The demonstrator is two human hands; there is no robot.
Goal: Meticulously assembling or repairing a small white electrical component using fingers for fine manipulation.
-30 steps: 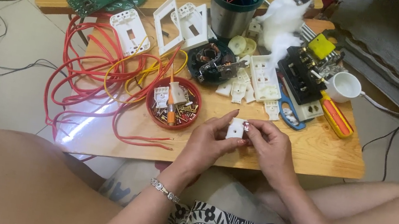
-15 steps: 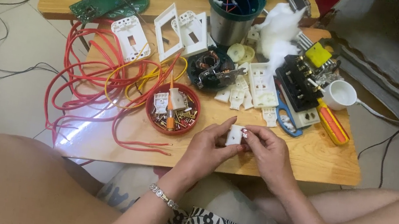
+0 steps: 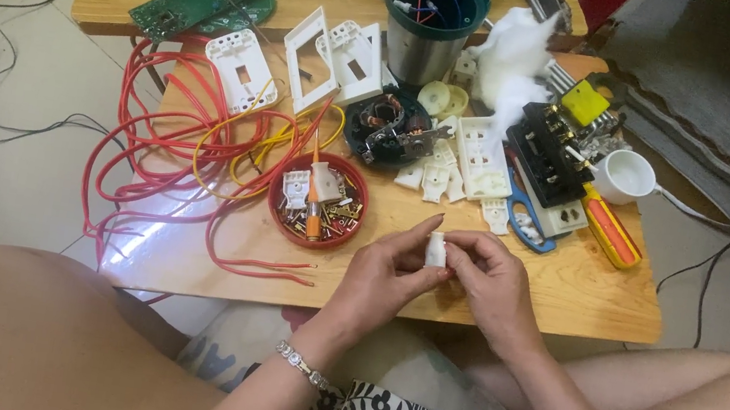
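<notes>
Head view: both hands meet over the front edge of the low wooden counter (image 3: 579, 307). Left hand (image 3: 388, 280) and right hand (image 3: 492, 285) pinch a small white moulded-plastic switch part (image 3: 437, 249) between fingertips. Part judged light, rigid, smooth, with thin clips that could snap; hold by its flat sides. Looks blocky, glossy white. Red round dish of screws (image 3: 318, 200) sits just left.

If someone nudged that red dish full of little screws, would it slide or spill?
The red dish looks shallow and flat-bottomed, so it would probably slide on the wooden table rather than tip. Its small metal parts lie loose and would likely rattle and shift. The red wire alongside might snag it.
</notes>
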